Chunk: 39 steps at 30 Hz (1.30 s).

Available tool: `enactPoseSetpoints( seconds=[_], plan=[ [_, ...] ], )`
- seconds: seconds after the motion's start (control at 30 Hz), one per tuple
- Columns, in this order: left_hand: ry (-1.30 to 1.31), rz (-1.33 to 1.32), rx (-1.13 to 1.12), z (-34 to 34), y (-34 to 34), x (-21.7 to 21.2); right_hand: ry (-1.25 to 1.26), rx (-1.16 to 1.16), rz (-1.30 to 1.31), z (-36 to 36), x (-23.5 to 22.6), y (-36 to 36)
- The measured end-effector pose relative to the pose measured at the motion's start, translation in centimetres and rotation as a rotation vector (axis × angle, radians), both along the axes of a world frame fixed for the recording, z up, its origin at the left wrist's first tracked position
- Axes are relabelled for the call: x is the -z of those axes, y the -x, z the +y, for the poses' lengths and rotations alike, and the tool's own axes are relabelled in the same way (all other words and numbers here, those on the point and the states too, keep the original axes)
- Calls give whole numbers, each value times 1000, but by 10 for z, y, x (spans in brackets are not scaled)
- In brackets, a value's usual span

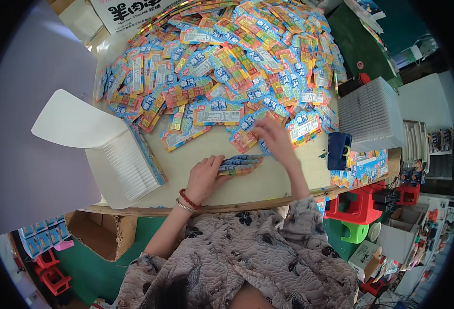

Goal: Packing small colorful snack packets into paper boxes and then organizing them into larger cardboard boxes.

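On the table near its front edge, my left hand (204,176) is closed around a small stack of candy packets (241,165), held on edge with their blue tops showing. My right hand (277,138) reaches to the near side of the pile, fingers bent and fingertips on a single candy packet (244,137) with a blue cloud-shaped top and coloured squares. Whether that packet is lifted is hard to tell. Beyond both hands spreads a large heap of similar flat packets (218,112), overlapping at many angles.
An open white carton (99,117) with a row of thin edges inside stands at the left. On the right are a tape dispenser (338,151) and a tall stack of clear plastic trays (369,114). Below the table edge are a cardboard box (103,234) and a red stool (358,203).
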<state>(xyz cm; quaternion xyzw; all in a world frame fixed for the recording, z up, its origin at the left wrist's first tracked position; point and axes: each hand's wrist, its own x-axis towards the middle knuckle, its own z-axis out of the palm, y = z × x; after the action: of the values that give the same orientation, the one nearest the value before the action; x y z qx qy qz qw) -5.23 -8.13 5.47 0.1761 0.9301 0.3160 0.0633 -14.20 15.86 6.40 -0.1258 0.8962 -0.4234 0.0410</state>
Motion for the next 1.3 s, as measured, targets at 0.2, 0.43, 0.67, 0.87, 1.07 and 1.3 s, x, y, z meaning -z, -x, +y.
enactPoseSetpoints(
  seconds=[0.2,0.43,0.67,0.87,1.07,1.3],
  plan=[
    [-167,3,154,-10,4,-3,-409,-135,167,24,-5,29],
    [-214,-63,63,-16,-12,-1,-407,-133,176,22,5,-1],
    [-490,-121,-110,-14,-22,20,-568,-171,104,10,-7,19],
    [-507,-11,-209,-5,-30,18,-81,-413,-53,8,14,1],
    [-980,-151,-266,-9,-37,40,-20,-546,-596,-31,-3,10],
    [-633,-238,-195,-17,-34,26,-735,-363,651,-95,27,54]
  ],
)
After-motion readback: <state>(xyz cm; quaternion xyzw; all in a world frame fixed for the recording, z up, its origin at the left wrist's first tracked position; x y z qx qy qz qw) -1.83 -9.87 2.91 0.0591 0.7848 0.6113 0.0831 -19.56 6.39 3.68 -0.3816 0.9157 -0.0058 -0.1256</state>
